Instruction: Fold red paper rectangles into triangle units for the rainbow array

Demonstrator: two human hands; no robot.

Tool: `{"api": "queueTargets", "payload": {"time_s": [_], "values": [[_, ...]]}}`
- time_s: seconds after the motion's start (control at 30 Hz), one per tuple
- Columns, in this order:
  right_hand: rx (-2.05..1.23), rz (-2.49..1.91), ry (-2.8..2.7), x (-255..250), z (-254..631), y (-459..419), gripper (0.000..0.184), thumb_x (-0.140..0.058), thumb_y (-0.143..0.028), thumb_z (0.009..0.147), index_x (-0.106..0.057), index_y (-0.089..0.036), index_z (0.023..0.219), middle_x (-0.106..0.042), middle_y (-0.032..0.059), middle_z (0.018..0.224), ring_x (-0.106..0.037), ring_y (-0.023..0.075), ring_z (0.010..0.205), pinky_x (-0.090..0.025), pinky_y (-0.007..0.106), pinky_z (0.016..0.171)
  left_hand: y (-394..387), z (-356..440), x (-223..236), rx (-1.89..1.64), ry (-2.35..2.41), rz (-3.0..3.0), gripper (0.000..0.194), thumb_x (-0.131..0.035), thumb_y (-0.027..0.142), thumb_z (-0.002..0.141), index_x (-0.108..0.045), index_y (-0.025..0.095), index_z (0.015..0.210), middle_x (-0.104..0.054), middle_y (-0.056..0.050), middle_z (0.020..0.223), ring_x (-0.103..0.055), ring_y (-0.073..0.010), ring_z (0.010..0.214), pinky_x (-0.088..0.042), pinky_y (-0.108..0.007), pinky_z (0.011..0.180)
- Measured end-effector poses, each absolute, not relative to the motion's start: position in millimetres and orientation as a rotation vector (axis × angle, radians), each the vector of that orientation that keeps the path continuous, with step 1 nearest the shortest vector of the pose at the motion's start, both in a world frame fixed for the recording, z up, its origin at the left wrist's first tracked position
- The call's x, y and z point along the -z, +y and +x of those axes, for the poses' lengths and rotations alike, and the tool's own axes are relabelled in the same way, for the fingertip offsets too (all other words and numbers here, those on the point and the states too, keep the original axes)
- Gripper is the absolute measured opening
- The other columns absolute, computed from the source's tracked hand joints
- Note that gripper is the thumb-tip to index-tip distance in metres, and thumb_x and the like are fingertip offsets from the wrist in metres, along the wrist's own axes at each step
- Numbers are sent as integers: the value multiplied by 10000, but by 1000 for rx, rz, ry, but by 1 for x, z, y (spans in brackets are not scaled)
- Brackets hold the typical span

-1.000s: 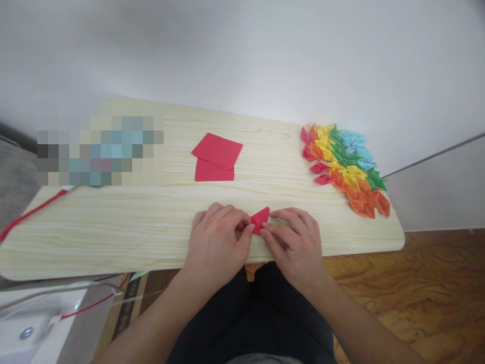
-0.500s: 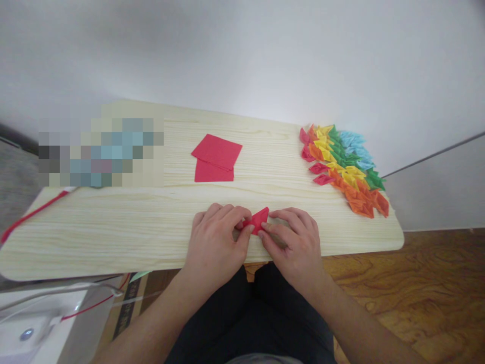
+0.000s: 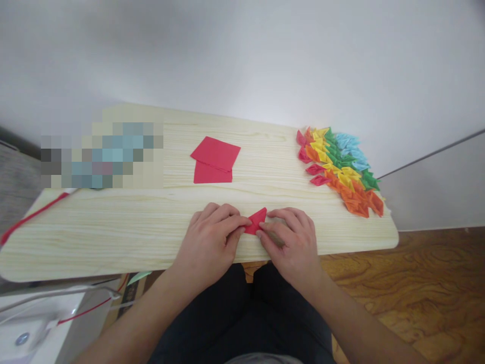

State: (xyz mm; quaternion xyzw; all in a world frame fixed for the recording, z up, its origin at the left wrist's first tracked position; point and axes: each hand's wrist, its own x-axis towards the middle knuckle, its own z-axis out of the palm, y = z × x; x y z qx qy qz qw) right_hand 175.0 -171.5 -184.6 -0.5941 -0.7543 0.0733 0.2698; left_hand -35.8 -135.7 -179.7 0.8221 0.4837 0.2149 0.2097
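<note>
Left hand (image 3: 210, 241) shifted grip on red paper (image 3: 256, 220) | right hand (image 3: 297, 240) pinching it | near front table edge (image 3: 356, 249)

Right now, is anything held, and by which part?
A folded red paper: the left hand holds its left end, the right hand its lower right edge.

Red paper (image 3: 256, 218), pale wood-grained table (image 3: 132, 227)
</note>
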Motion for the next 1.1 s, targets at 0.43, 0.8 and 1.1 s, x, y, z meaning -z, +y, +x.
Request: {"api": "queueTargets", "payload": {"time_s": [0.43, 0.8, 1.1], "values": [[-179, -1596, -2063, 183, 174, -175, 121, -678, -340, 971, -754, -298, 1055, -706, 29, 1231, -548, 288, 1210, -406, 500, 1057, -143, -40, 176, -628, 1389, 2385, 239, -579, 240, 985, -782, 330, 1074, -698, -37, 1103, -574, -254, 1043, -418, -447, 895], [-269, -1569, -1957, 183, 176, -175, 176, -713, -263, 932, -740, -277, 1105, -703, 57, 1175, -576, 285, 1170, -429, 490, 1050, -188, -29, 178, -683, 1418, 2400, 238, -590, 279, 990, -732, 300, 1180, -715, -49, 1135, -606, -260, 1064, -398, -455, 932], [-231, -1552, -1955, 188, 178, -191, 160, -680, -246, 942, -768, -299, 1065, -705, 57, 1192, -589, 290, 1190, -437, 508, 1055, -206, -21, 186, -730, 1510, 2378, 284, -617, 287, 972, -714, 296, 1239, -726, -56, 1137, -629, -270, 1060, -389, -469, 948]]}}
